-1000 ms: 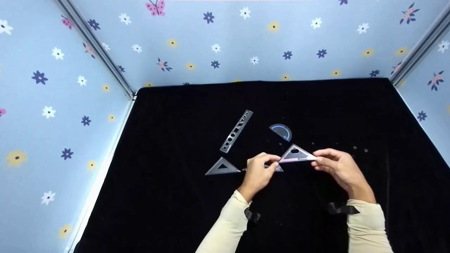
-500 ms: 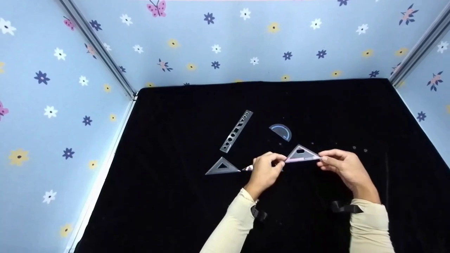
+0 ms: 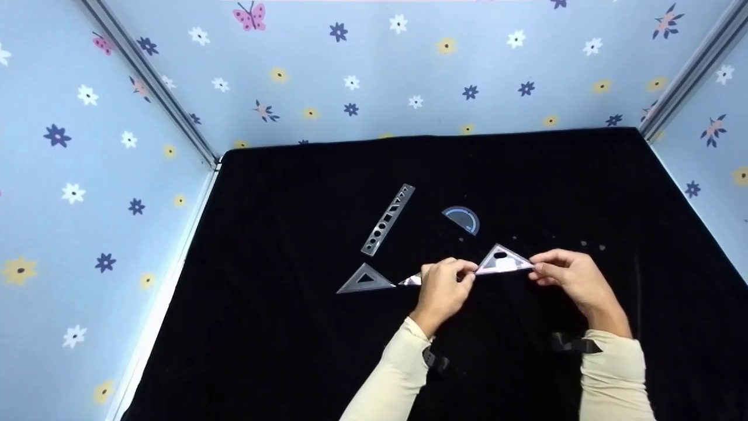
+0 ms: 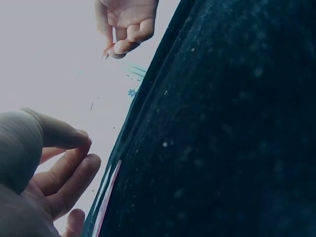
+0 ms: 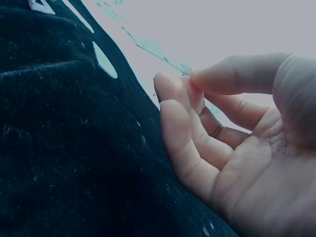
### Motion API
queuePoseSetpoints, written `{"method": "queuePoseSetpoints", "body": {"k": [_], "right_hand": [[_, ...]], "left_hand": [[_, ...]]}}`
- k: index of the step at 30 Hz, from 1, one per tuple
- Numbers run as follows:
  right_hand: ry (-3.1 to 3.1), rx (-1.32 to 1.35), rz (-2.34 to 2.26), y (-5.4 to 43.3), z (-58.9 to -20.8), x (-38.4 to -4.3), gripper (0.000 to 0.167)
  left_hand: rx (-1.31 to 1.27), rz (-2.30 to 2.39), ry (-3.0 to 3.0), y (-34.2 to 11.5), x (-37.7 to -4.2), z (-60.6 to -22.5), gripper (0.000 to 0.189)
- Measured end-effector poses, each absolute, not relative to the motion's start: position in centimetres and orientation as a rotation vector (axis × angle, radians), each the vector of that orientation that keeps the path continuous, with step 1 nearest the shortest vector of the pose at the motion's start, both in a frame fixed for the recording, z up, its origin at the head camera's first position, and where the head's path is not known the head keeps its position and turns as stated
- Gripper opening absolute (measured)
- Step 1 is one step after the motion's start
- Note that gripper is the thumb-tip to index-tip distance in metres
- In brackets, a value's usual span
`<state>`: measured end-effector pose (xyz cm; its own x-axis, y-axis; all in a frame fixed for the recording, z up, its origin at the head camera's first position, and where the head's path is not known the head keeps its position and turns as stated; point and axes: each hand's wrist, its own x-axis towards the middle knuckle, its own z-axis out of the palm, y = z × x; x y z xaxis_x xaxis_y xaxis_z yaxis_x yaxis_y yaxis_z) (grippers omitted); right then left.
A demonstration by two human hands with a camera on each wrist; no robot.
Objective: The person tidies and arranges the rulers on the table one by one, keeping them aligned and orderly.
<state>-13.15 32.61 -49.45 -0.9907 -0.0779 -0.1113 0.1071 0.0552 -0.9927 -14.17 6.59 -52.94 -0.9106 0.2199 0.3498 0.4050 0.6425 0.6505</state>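
Observation:
Between my two hands, in the head view, a clear set square (image 3: 506, 266) with an oval hole and a pinkish long edge is held up. My left hand (image 3: 442, 292) pinches its left corner with thumb and fingertips. At the opposite corner, my right hand (image 3: 578, 283) pinches it the same way. In the right wrist view, only a thin edge of the set square (image 5: 163, 58) shows at the fingertips. Behind my left hand lies another set square (image 3: 412, 280), mostly hidden. Further left, a set square (image 3: 352, 286) with a triangular hole lies flat.
A stencil ruler (image 3: 392, 220) with a row of cut-out shapes lies slantwise on the black cloth (image 3: 280, 234). To its right is a small protractor (image 3: 461, 219) with a blue arc. Blue flowered panels (image 3: 397, 70) stand behind and at the sides.
Both hands have shifted a little right with the set square, the left hand more. The set square now catches more light. The head view has moved slightly; the things on the cloth stay put.

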Motion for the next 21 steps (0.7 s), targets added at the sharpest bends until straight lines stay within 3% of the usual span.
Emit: {"method": "queuePoseSetpoints", "body": {"k": [21], "right_hand": [[2.332, 0.034, -1.862, 32.77, -49.90, -13.37, 0.027]], "left_hand": [[-0.585, -1.185, -2.653, 6.12, -14.01, -53.24, 0.016]]}}
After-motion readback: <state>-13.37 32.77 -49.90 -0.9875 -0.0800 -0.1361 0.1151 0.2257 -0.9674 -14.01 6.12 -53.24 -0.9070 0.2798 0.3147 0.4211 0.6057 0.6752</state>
